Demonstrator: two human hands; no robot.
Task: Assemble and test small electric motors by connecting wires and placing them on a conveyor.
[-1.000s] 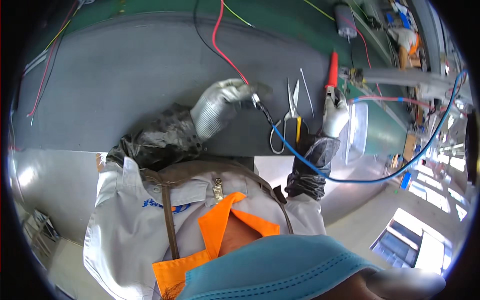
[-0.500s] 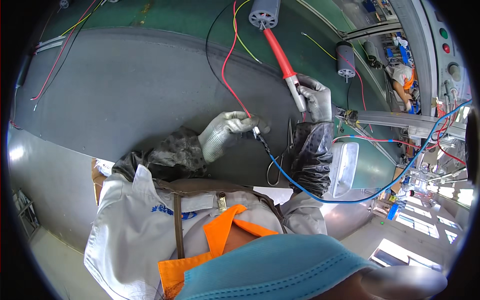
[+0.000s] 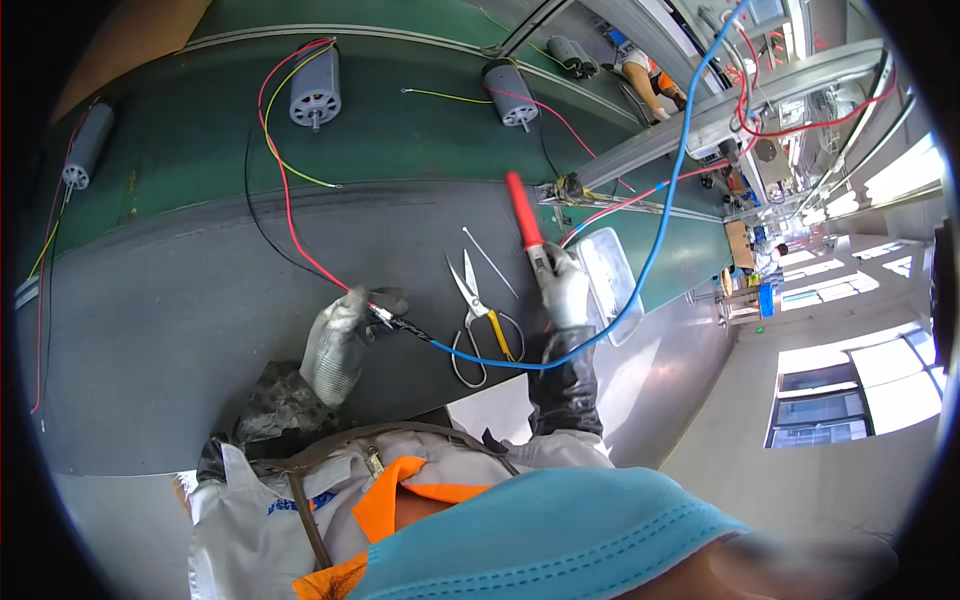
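My left hand (image 3: 338, 338), in a pale grey glove, is closed around the end of a red wire (image 3: 291, 215). At its fingertips a small metal clip (image 3: 381, 314) with black wrapping leads into a blue cable (image 3: 556, 364). The red wire, a black one and a yellow-green one run to a grey cylindrical motor (image 3: 318, 90), which lies with its shaft toward me. My right hand (image 3: 565, 292), gloved too, grips the grey handle of a red test probe (image 3: 523, 208). The probe's tip points away from me, apart from the motors.
Between my hands lie scissors (image 3: 471, 293), a yellow-handled tool (image 3: 499, 333) and a thin white rod (image 3: 489, 262). A clear-white tray (image 3: 609, 272) sits beside my right hand. More motors (image 3: 511, 97) (image 3: 88, 146) lie on the green mat. A metal rail (image 3: 690, 130) crosses at right.
The probe has left the motor's shaft; my right hand has drawn it back and right. The head view has shifted, uncovering the scissors. My left hand keeps hold of the red wire.
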